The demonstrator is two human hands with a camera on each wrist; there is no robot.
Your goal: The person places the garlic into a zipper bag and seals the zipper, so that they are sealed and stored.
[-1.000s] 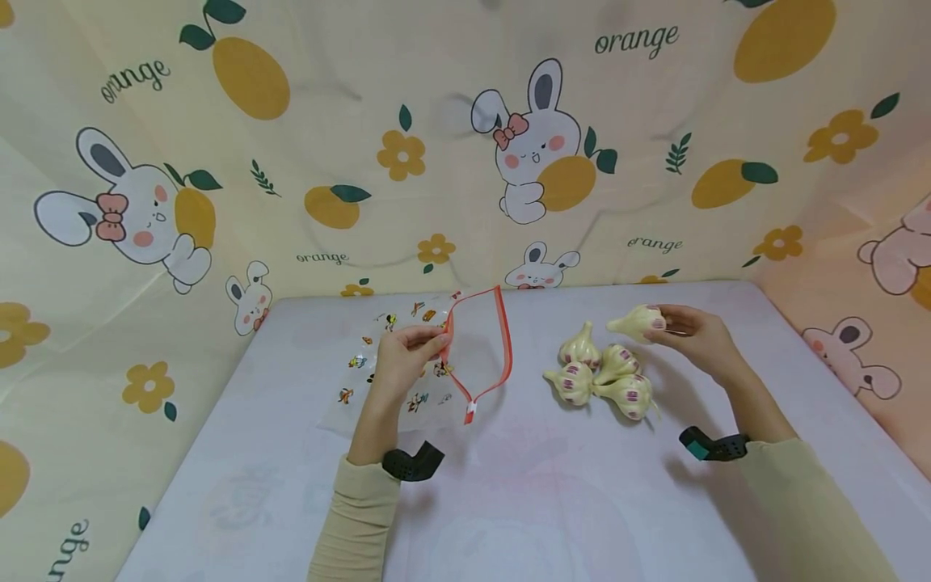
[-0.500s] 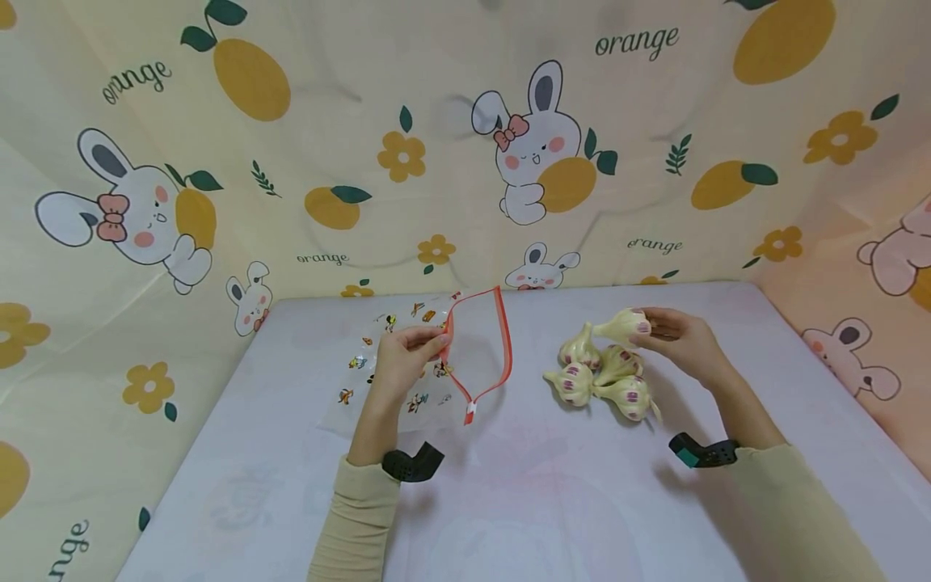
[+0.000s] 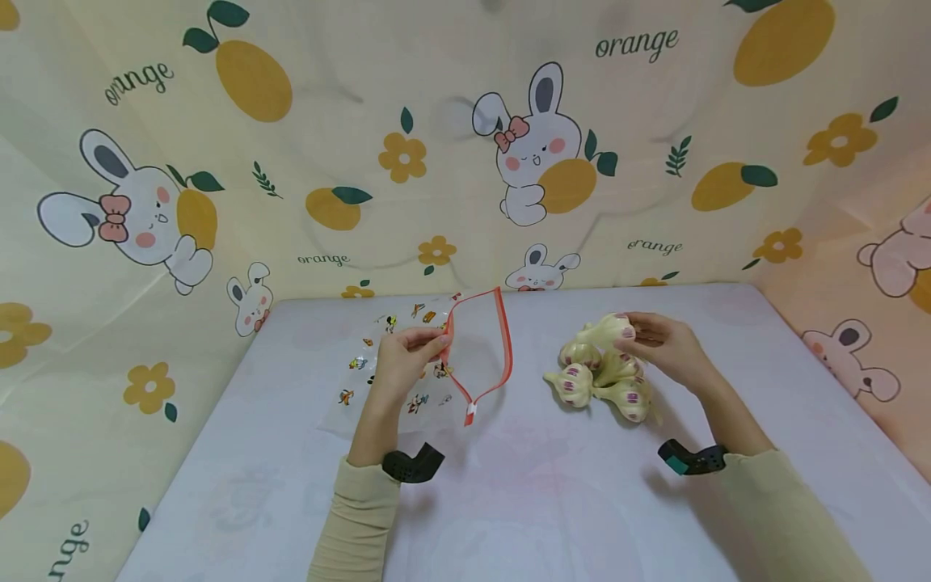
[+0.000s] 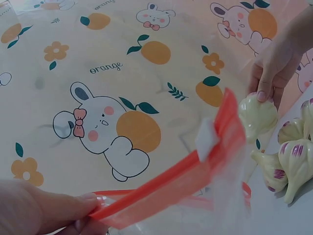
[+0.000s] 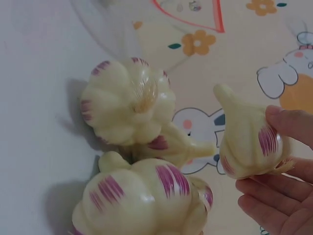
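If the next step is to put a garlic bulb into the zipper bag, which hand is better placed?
The right hand, most likely: it holds a garlic bulb. The left hand pinches the zipper bag at its gaping mouth, so it seems better suited to steadying it.

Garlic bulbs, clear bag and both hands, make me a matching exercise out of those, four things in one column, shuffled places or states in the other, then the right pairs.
Column one
1. Left hand
2. Right hand
3. Clear bag
4. Garlic group

Column two
A. Sitting clustered on the table
B. Holding a single bulb
C. Pinching a red strip
D. Printed with small figures, mouth open

Pairs: 1-C, 2-B, 3-D, 4-A
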